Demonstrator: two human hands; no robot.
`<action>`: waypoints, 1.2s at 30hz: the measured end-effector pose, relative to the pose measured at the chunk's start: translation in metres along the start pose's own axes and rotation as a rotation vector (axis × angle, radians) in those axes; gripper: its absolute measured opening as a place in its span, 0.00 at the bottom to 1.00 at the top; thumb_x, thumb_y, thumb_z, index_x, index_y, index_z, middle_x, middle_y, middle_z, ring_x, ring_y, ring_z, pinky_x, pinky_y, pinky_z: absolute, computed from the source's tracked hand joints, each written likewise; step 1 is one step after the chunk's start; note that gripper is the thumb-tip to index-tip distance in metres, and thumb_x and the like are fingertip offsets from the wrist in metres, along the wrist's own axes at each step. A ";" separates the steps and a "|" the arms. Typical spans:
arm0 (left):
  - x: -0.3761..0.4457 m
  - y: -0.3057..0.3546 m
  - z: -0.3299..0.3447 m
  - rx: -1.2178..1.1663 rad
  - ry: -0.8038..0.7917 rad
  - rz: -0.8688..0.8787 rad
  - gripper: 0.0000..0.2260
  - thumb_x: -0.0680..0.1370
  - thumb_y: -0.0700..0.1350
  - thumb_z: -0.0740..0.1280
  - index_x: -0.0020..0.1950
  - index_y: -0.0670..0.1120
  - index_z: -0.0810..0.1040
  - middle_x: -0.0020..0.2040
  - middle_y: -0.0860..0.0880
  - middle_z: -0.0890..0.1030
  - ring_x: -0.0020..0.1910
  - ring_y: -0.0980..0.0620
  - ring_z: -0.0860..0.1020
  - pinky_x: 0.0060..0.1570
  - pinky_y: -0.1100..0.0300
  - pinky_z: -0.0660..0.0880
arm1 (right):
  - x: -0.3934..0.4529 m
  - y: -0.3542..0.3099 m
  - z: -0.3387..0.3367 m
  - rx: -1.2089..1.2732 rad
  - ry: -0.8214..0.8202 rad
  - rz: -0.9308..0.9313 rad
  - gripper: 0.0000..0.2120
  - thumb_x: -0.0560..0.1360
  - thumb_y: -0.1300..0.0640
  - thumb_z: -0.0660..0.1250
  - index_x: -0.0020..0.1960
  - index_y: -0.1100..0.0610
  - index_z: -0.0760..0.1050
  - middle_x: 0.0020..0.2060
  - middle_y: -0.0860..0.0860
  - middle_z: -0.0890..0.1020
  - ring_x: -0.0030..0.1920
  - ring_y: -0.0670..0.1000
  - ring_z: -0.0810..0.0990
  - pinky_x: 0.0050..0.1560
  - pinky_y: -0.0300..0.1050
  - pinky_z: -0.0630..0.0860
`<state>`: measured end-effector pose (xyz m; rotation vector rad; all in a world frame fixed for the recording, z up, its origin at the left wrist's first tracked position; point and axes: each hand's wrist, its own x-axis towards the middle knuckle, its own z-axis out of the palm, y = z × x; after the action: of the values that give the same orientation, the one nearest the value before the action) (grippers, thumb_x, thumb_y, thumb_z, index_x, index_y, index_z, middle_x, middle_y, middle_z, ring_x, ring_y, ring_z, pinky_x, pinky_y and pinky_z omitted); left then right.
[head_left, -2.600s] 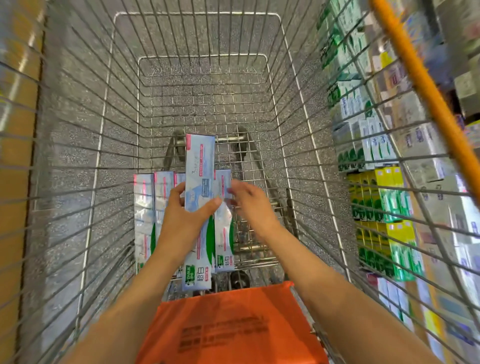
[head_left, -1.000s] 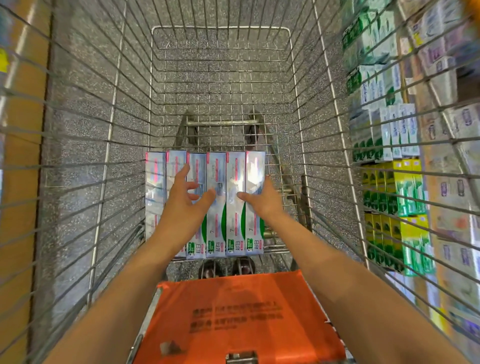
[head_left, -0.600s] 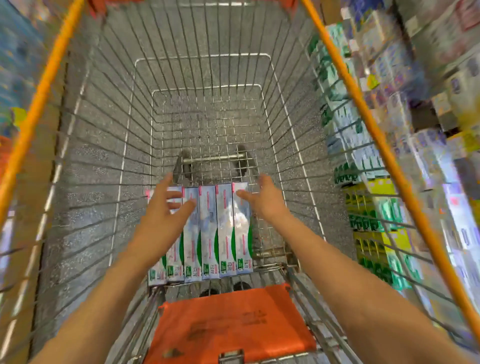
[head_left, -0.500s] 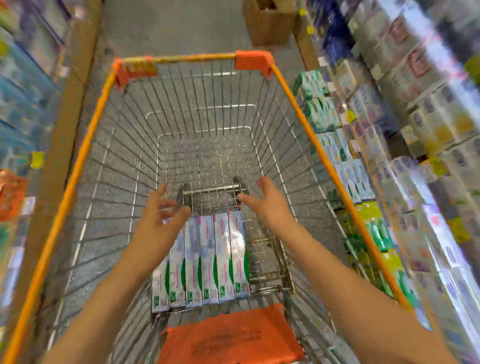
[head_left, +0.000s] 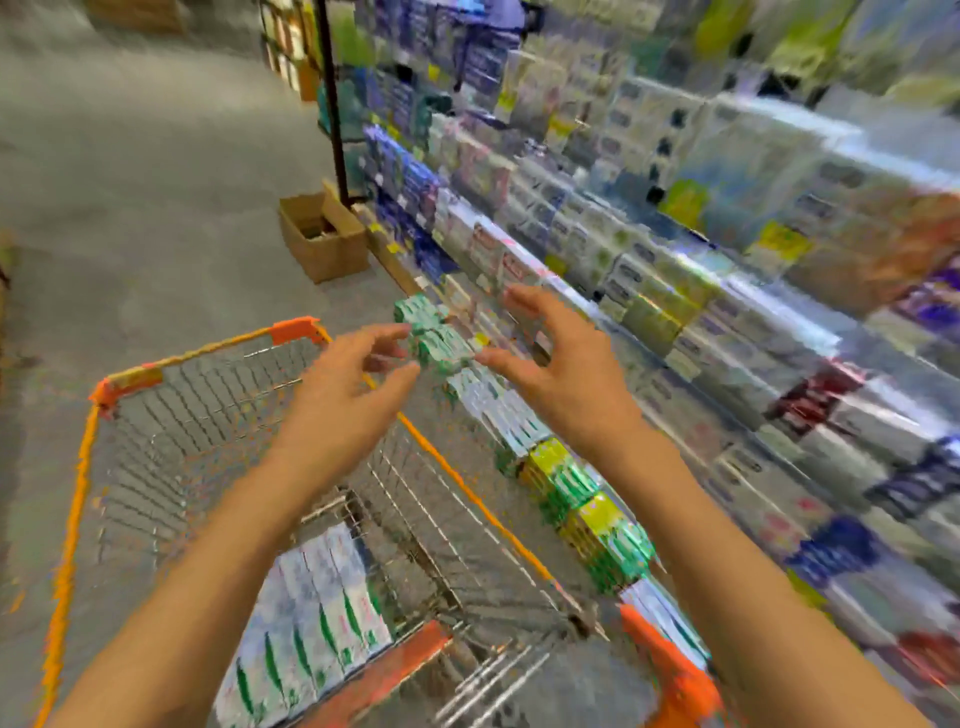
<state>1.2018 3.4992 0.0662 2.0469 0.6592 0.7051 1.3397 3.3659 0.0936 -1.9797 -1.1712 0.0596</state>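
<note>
Our left hand (head_left: 348, 405) and right hand (head_left: 569, 379) hover over the right rim of the shopping cart (head_left: 293, 330), fingers spread, holding nothing. Toothpaste boxes (head_left: 311, 618) lie at the cart's near end.

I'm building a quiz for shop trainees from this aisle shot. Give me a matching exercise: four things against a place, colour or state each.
Things:
1 cardboard box
2 white-and-green boxes
3 cart rim
4 left hand

Descriptions:
a orange
b raised, holding nothing
c open, on the floor by the shelving
d lying side by side in the cart

Pairs: 1-c; 2-d; 3-a; 4-b.
</note>
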 end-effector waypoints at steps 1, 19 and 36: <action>-0.002 0.018 0.013 -0.003 -0.043 0.043 0.11 0.77 0.41 0.66 0.57 0.54 0.73 0.52 0.49 0.78 0.50 0.54 0.75 0.47 0.68 0.67 | -0.014 0.003 -0.024 -0.020 0.041 0.016 0.29 0.71 0.51 0.73 0.68 0.57 0.69 0.64 0.51 0.76 0.64 0.48 0.72 0.61 0.34 0.64; -0.101 0.244 0.428 -0.163 -0.876 0.304 0.14 0.69 0.52 0.62 0.54 0.55 0.76 0.46 0.58 0.78 0.45 0.63 0.75 0.48 0.59 0.73 | -0.316 0.212 -0.331 -0.167 0.521 0.677 0.24 0.72 0.52 0.71 0.66 0.55 0.72 0.59 0.46 0.77 0.56 0.34 0.70 0.55 0.19 0.61; -0.069 0.158 0.605 0.046 -1.080 0.196 0.10 0.77 0.41 0.65 0.58 0.50 0.76 0.50 0.51 0.78 0.46 0.57 0.76 0.49 0.61 0.71 | -0.340 0.379 -0.301 -0.015 0.465 0.974 0.23 0.74 0.49 0.68 0.67 0.48 0.69 0.60 0.41 0.74 0.58 0.37 0.70 0.57 0.26 0.63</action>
<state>1.5992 3.0426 -0.1066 2.1640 -0.1566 -0.3600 1.5416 2.8354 -0.0738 -2.2331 0.1387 0.0802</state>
